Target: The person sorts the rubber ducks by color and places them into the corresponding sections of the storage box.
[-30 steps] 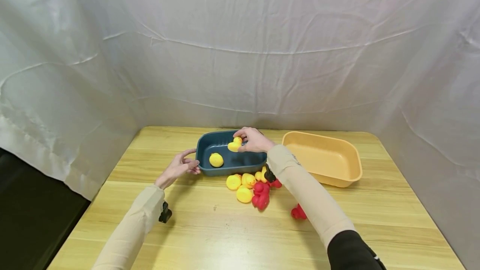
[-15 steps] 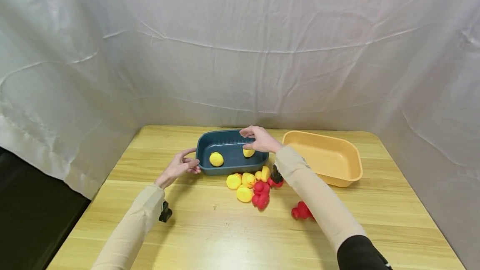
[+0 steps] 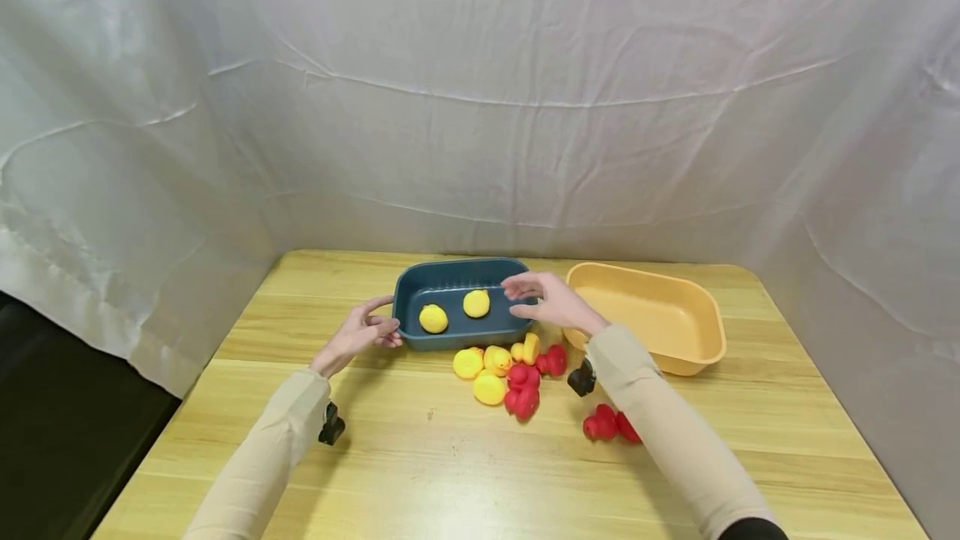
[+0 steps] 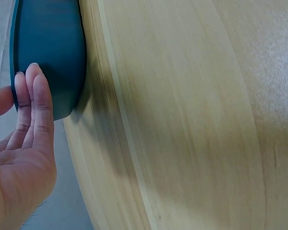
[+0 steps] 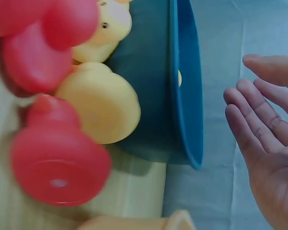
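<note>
My left hand (image 3: 363, 338) is at the left end of the dark blue bin (image 3: 465, 340), its straight fingers (image 4: 42, 100) against the outer wall in the left wrist view. Over the bin's right end, my right hand (image 3: 551, 300) holds nothing, thumb and fingers spread apart. Inside the bin lie two yellow rubber ducks, one toward the left (image 3: 432, 319) and another near the middle (image 3: 476, 303). The right wrist view shows the bare palm and fingers (image 5: 252, 120) beyond the bin's rim.
In front of the bin sit several yellow ducks (image 3: 489, 388) and red ducks (image 3: 522, 401). Two more red ducks (image 3: 600, 423) lie near the right forearm, which partly covers one. An orange bin (image 3: 701, 336) stands at the right, behind the right wrist. Pale curtains (image 3: 510, 148) surround the wooden table (image 3: 420, 473).
My right hand lets go of a yellow duck in the dark blue bin, then draws back to the right. That duck now rests on the bin's floor. My left hand stays put.
</note>
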`<action>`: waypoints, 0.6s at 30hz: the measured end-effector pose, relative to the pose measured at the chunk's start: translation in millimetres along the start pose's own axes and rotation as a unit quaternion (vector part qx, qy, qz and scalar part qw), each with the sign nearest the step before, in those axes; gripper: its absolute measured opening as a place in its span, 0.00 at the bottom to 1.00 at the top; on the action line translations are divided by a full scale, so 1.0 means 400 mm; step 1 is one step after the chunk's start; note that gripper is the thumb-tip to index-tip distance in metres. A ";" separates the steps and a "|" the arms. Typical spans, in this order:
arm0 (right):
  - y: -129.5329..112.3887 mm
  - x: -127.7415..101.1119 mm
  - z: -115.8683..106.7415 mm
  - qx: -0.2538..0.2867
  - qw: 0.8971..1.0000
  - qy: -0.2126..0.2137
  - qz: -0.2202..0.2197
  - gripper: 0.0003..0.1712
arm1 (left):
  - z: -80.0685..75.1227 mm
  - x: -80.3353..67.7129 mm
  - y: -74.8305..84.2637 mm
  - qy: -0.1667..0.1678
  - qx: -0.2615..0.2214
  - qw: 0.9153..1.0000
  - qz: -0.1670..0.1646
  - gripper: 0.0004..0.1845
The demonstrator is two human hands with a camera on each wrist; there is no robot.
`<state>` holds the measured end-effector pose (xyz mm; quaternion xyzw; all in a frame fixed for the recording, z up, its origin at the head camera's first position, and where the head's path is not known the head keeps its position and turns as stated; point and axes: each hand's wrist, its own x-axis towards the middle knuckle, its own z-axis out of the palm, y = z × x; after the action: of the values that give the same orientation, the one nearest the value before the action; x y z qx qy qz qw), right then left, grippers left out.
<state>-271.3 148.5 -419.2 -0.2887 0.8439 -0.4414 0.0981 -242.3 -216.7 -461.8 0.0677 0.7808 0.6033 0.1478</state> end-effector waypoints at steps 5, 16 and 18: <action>0.019 -0.068 0.013 0.028 0.999 0.028 0.005 0.22 | 0.003 0.000 -0.001 0.000 -0.001 1.000 -0.001 0.36; 0.066 -0.181 0.041 0.031 0.999 0.037 0.005 0.22 | 0.007 -0.001 -0.002 0.000 -0.005 1.000 0.002 0.36; 0.075 -0.191 0.044 0.031 0.999 0.036 0.010 0.22 | 0.007 0.000 -0.004 0.001 -0.005 1.000 0.001 0.36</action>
<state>-213.7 193.6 -460.7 -0.2606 0.8356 -0.4768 0.0811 -241.2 -214.8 -464.1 0.0672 0.7777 0.6076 0.1466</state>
